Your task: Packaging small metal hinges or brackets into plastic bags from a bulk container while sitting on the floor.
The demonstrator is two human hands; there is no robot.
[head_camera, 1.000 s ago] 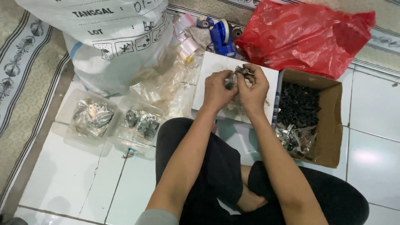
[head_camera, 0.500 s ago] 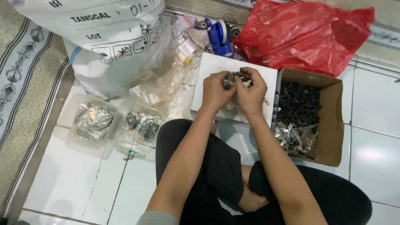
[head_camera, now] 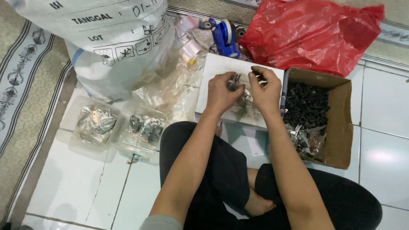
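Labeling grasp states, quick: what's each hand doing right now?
Left hand: fingers closed on a small metal part.
Right hand: fingers pinched together; what they hold cannot be told.

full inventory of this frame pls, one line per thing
small metal part: 1, grey, pinched between both hands
flat board: 1, white, under the hands
cardboard box: 1, brown, right, holds black and silver pieces
plastic bag: 1, red, top right
sack: 1, white, top left
clear trays: 2, left, silver parts inside
tape dispenser: 1, blue, top centre
left hand: on the part
right hand: on the part
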